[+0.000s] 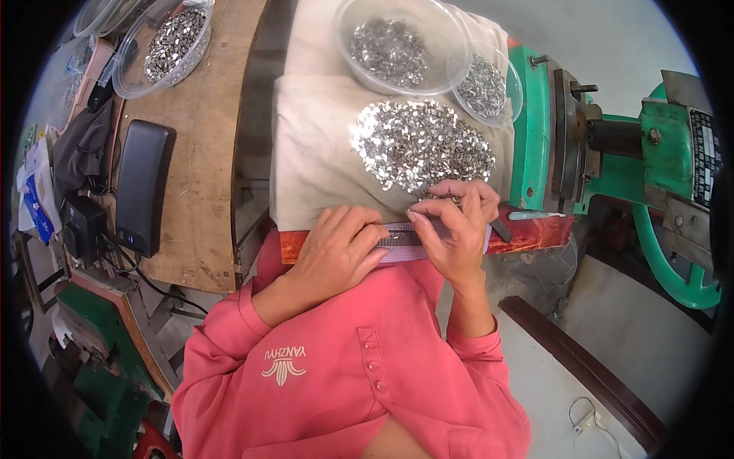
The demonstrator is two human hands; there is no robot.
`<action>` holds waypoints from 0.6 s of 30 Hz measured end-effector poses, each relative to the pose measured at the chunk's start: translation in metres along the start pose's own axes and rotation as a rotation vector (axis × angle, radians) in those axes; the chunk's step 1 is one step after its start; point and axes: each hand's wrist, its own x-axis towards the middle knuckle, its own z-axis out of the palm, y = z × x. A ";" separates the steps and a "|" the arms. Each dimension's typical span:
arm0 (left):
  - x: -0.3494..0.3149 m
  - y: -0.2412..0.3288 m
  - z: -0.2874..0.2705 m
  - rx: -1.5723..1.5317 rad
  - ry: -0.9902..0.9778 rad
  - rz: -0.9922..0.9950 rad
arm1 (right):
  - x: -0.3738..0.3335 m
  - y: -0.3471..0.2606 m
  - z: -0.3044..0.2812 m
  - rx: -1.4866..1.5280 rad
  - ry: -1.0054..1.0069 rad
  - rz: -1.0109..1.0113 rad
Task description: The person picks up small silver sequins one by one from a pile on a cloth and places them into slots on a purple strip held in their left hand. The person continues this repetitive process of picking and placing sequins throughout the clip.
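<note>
Press: green machine (612,153) at 3 o'clock, hand wheel at its lower right.
Bench: wooden top (200,153) at 10 o'clock, carrying a black box (141,186).
Cloth: beige sheet (313,161) at centre, 12 o'clock of both hands.
Pile: heap of small shiny metal parts (419,144) on the cloth, its near edge touching the right fingertips.
Bowls: clear bowl (397,46) of the same parts at 12 o'clock; smaller bowl (489,86) just beside it at 1 o'clock; third bowl (164,47) at 11 o'clock on the bench.
Ledge: red wooden bar (535,233) under both hands.
Strip: grey-purple strip (404,243) lying along the ledge, between the hands.
Left hand (336,256): palm down, fingers curled, pressing the strip's left part.
Right hand (455,229): fingers pinched over the strip's right part; whether a part is gripped, cannot tell.
</note>
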 end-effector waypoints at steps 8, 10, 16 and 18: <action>0.008 0.006 0.008 0.092 0.025 0.018 | -0.005 0.013 0.013 -0.036 -0.034 0.023; 0.008 0.006 0.010 0.095 0.036 -0.006 | -0.007 0.018 0.011 -0.014 -0.047 0.048; 0.009 0.009 0.011 0.089 0.066 -0.056 | -0.008 0.017 0.005 -0.030 -0.030 0.043; 0.010 0.010 0.011 0.096 0.074 -0.060 | -0.006 0.016 0.006 -0.039 -0.033 0.023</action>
